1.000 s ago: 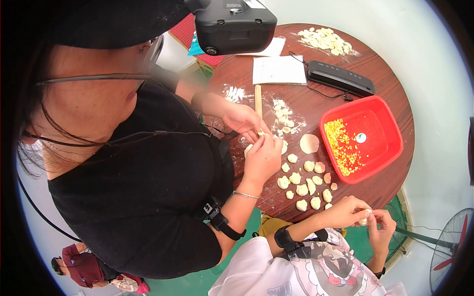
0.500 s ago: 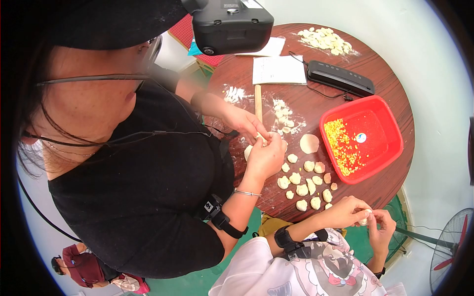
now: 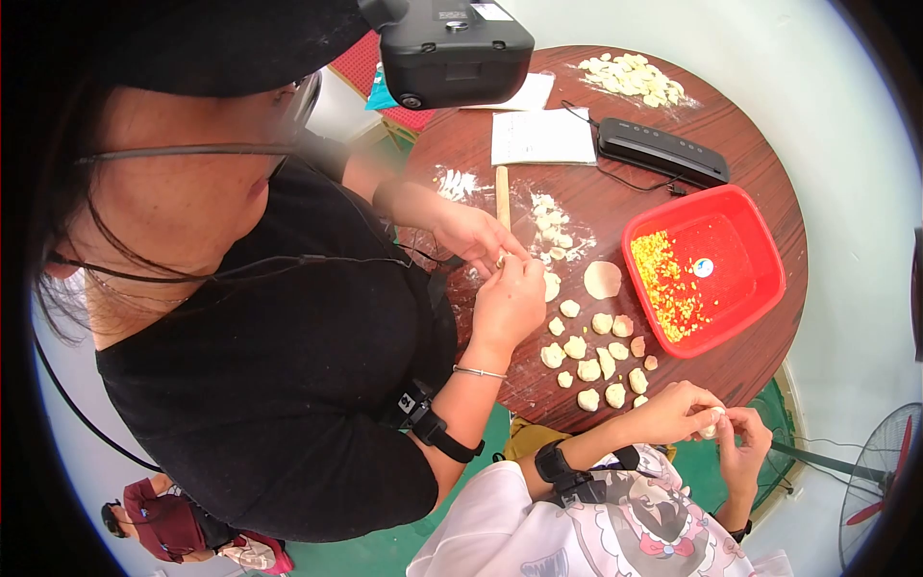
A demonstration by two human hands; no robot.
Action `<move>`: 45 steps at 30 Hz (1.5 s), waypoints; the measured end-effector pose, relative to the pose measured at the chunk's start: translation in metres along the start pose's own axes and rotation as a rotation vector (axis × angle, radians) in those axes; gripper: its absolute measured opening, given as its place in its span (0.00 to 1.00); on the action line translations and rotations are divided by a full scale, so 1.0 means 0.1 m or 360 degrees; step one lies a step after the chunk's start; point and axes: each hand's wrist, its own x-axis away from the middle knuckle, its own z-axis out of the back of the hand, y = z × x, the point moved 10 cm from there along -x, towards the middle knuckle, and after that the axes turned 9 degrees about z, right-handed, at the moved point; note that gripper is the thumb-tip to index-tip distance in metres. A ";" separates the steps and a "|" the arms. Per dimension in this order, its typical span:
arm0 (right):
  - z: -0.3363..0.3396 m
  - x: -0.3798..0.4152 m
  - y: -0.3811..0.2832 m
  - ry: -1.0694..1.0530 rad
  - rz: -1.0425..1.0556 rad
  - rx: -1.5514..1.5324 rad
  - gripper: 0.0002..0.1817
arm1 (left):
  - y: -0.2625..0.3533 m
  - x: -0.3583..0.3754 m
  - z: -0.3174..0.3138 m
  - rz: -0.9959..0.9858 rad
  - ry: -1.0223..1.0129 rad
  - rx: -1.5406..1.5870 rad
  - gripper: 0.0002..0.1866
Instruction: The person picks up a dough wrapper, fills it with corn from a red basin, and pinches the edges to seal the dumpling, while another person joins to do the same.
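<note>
My left hand (image 3: 678, 413) is pinched on a small pale dough piece (image 3: 710, 427) beyond the table's lower right edge. The fingertips of my right hand (image 3: 743, 448) press on the same piece from the other side. Nearest to them on the dark wood table (image 3: 769, 144), several small filled dough pieces (image 3: 588, 370) lie in loose rows. A flat round wrapper (image 3: 603, 280) lies above these rows, beside a red basin (image 3: 755, 279) with yellow crumbly filling (image 3: 659, 274).
At left, a person in black (image 3: 288, 385) pinches dough between both hands (image 3: 495, 264). A rolling pin (image 3: 502, 197), floury dough bits (image 3: 550, 221), papers (image 3: 543, 137), a black device (image 3: 663, 152) and a pale dough pile (image 3: 630, 79) are on the table. A fan (image 3: 880, 481) stands right.
The co-worker's hands have shifted slightly left, uncovering a pale dough piece beside them. My hands remain nearly still on their dough piece.
</note>
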 end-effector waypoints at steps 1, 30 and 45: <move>0.00 0.00 -0.01 0.0001 0.0007 0.0002 0.03 | 0.00 0.00 0.00 -0.0002 -0.0005 0.0002 0.14; -0.02 0.01 0.05 -0.0042 -0.0055 0.0028 0.04 | -0.01 0.00 0.02 0.0004 0.0007 -0.0024 0.14; -0.04 -0.02 -0.03 -0.0024 0.0026 0.0046 0.03 | -0.01 0.01 0.03 -0.0010 -0.0002 -0.0024 0.14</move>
